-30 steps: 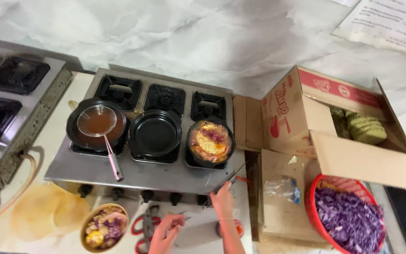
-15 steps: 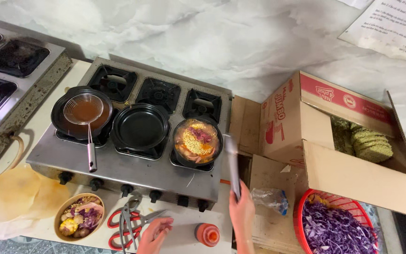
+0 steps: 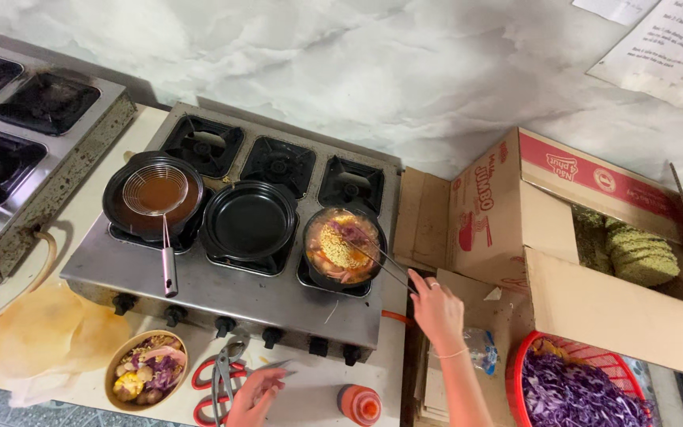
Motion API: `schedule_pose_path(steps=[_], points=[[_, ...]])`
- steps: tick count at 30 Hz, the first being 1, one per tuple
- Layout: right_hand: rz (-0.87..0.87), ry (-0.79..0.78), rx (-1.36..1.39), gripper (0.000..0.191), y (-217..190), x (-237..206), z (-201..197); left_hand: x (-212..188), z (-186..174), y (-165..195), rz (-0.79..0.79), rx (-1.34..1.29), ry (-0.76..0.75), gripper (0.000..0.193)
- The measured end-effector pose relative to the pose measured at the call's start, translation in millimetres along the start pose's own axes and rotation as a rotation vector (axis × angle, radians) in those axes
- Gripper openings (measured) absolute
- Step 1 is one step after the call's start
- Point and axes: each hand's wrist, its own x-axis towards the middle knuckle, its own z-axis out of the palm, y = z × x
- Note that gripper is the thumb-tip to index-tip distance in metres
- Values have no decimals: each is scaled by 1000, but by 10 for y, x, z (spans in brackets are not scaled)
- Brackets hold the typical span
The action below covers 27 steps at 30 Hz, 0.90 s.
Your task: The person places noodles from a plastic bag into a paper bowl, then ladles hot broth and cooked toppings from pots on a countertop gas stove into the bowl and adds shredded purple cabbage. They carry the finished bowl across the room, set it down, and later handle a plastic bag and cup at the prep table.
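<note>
Right hand (image 3: 436, 310) is clenched on metal tongs (image 3: 379, 258), long axis running up-left into the noodle pot (image 3: 345, 247) on the stove's (image 3: 278, 304) near-right burner. Left hand (image 3: 253, 394) rests loosely on the desk (image 3: 310, 399) before the stove, touching scissors (image 3: 219, 372); its grip cannot be told.

Head view, steeply down over stove (image 3: 223, 292)

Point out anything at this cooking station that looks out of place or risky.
An open cardboard box of green noodle blocks sits right against the stove, its flap close to the burner under the noodle pot. A strainer is left resting in the broth pan.
</note>
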Motion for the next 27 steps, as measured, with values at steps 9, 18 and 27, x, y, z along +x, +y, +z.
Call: schedule_pose_path(steps=[9,18,27], points=[[-6,58,-70,51,93,31,13,60,-15,72,-66,-23,58,32],[-45,105,28,39,15,-81,-224,99,-54,83,-51,-23,21,31],[-128,148,156,38,-269,-353,-452,136,-86,56,-32,-58,-17,30]])
